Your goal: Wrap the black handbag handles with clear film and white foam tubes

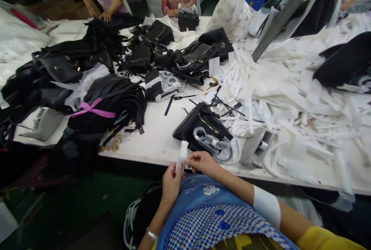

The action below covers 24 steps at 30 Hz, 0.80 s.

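My left hand (171, 182) is closed around a small white wrapped piece (182, 152) that sticks up from the fingers, close to the table's front edge. Beside it, my right hand (203, 162) pinches at the lower part of the same piece; the fingertips are too small to make out fully. Just beyond my hands a black handbag (189, 123) with a gold zip lies on the table. Clear-wrapped coiled handles (213, 142) rest against its near side.
A grey tape dispenser (256, 147) stands right of the bag, near white foam strips and paper (301, 103). Black straps tied with a pink ribbon (92, 109) lie left. More black bags (188, 55) fill the middle. A slanted metal post (282, 20) rises at right. Two people work across the table (153, 142).
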Tool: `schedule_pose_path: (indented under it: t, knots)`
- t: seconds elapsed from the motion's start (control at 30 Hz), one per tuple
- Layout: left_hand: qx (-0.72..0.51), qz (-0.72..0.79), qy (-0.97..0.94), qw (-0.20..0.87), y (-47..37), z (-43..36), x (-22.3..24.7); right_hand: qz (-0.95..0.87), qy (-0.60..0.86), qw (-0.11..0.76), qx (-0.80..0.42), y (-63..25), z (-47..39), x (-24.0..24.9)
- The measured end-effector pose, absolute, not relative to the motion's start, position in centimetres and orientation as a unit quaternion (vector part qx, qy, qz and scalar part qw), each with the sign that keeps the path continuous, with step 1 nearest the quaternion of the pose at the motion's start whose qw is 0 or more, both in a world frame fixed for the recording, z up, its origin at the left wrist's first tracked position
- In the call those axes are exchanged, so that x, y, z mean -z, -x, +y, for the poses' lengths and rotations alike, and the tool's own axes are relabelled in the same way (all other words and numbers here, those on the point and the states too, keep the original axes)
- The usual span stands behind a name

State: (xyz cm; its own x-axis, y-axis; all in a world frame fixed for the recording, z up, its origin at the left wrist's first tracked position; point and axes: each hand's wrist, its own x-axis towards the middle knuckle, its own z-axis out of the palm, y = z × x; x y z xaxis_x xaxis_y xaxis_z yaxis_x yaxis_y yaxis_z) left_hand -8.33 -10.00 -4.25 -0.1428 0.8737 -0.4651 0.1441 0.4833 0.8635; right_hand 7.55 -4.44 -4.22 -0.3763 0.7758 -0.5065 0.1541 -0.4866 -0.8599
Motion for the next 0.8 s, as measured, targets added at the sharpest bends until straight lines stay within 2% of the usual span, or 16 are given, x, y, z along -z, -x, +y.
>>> schedule_pose_path:
  t: [0.17, 0.33, 0.57, 0.8]
  knots:
    - [-0.342, 0.674, -0.407, 0.513, 8.7, -10.3, 4.3, -0.492, 0.556, 0.18, -0.645, -6.1, -4.4, 6.4]
    - [-0.346, 0.665, -0.387, 0.537, 8.8, -10.4, 4.0, -0.528, 0.572, 0.146, -0.611, -6.4, -4.0, 5.6]
    - [-0.345, 0.654, -0.353, 0.574, 8.9, -10.5, 3.9, -0.47, 0.491, 0.185, -0.71, -6.8, -4.5, 5.0]
    - [-0.345, 0.664, -0.346, 0.566, 8.7, -10.3, 3.1, -0.438, 0.53, 0.171, -0.706, -7.4, -5.3, 5.9]
